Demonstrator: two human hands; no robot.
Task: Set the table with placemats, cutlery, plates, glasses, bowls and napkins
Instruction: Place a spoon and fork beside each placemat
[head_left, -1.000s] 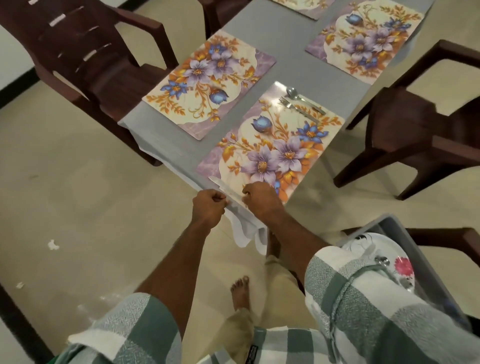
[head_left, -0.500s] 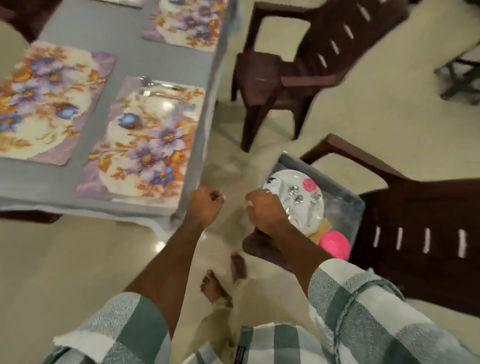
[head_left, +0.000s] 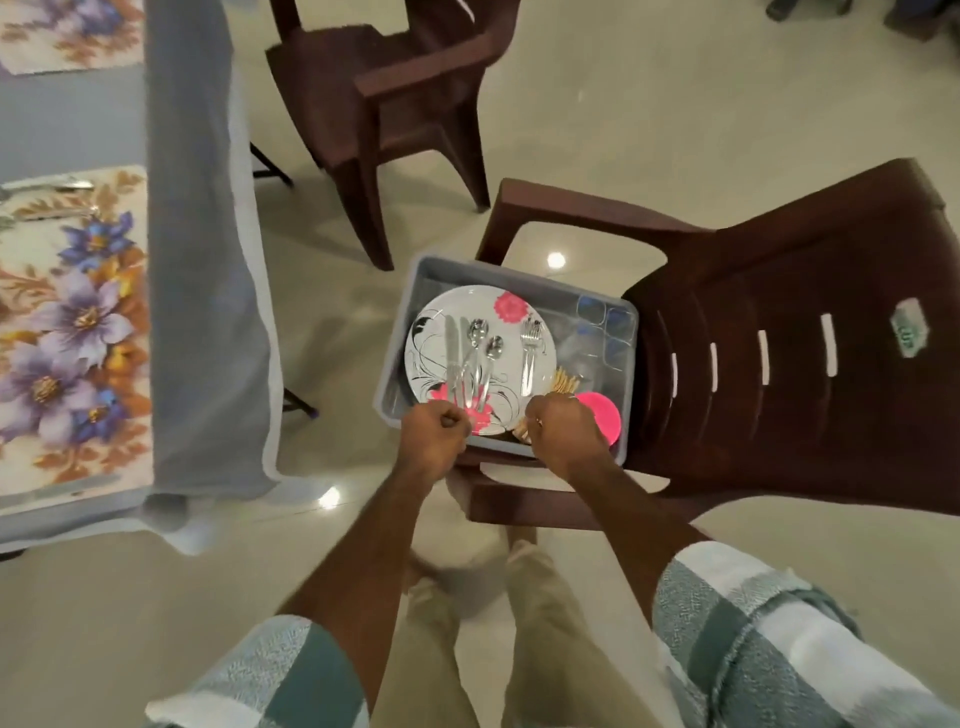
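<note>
A grey tub sits on the seat of a brown plastic chair. In it lies a white plate with pink flowers carrying a knife, two spoons and forks. A pink bowl and clear glasses are beside the plate. My left hand is a fist at the tub's near edge, just below the cutlery handles. My right hand is curled over the near rim by the pink bowl. Neither visibly holds anything.
The table with its grey cloth is at the left, with a floral placemat bearing a fork and spoon at its far end and a knife at its near edge. A second brown chair stands beyond.
I have turned from the table to the chair at the right. Both hands left the placemat's near edge and now hover at the tub's near rim.
</note>
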